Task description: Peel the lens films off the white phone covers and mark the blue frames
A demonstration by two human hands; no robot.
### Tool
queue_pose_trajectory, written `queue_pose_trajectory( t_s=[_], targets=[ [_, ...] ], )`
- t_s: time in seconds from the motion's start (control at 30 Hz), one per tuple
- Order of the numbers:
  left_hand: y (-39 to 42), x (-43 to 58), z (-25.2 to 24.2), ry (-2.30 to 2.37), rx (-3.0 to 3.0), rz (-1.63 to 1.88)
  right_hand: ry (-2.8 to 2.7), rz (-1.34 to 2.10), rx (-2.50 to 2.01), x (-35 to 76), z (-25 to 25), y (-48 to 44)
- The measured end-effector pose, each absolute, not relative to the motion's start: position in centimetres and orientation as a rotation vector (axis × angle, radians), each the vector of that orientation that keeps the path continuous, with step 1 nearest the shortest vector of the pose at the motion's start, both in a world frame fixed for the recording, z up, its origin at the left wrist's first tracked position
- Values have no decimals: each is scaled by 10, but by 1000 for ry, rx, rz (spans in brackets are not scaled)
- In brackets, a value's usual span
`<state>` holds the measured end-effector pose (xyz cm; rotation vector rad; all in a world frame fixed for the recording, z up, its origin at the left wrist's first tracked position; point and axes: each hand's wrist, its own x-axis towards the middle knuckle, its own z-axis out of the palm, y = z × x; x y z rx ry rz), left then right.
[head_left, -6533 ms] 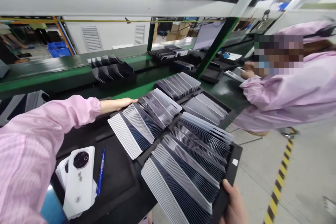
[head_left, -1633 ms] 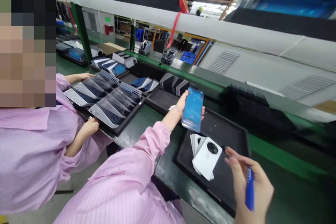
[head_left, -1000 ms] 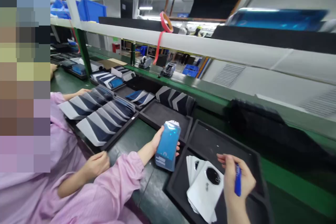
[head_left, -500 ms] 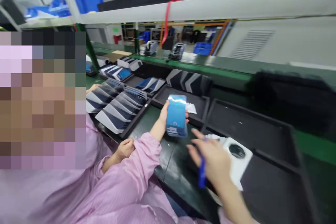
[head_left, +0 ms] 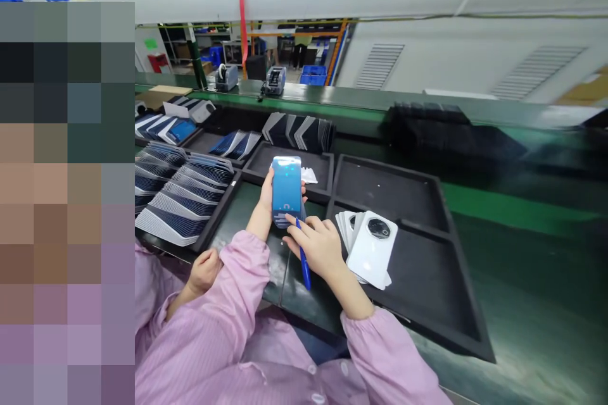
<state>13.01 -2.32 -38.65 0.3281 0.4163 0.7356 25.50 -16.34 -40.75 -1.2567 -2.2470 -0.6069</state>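
Note:
A small stack of phone-shaped panels with a glossy blue screen face (head_left: 287, 185) is upright in my left hand (head_left: 264, 202), whose fingers wrap round its sides. My right hand (head_left: 317, 243) is at the stack's lower end, its fingertips at or close to the bottom edge. A blue pen (head_left: 304, 262) is tucked between the fingers of that hand and points down. Just right of my right hand, white phone back panels with round black camera rings (head_left: 373, 250) lie fanned in a black tray (head_left: 427, 285).
Trays at left hold rows of dark, grey-edged panels (head_left: 185, 196); more panels (head_left: 299, 133) stand behind. A white scrap (head_left: 310, 175) lies in the middle tray. Tape dispensers (head_left: 274, 80) stand on the back ledge. A co-worker's closed hand (head_left: 205, 271) rests at the table edge, left.
My view has swung to the right. My right hand, with the pen, has come left from beside the white panels to the bottom of the blue stack. The left hand still holds the stack.

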Motion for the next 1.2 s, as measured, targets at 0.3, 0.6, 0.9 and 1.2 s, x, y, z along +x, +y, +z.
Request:
queue_pose_trajectory(
  t_s=[0.3,0.6,0.9,1.2],
  targets=[
    [-22,129,-387,399,318,731,-2342,-576,-1171,246,-406,-157],
    [-16,130,-387,433,338,701,-1878,-198,-1483,259,-380,-133],
    [-23,142,-383,399,365,769,-1280,482,-1625,267,-380,-73],
    [-28,154,-354,369,376,725,-1239,468,-1516,277,-351,-83]
  ],
)
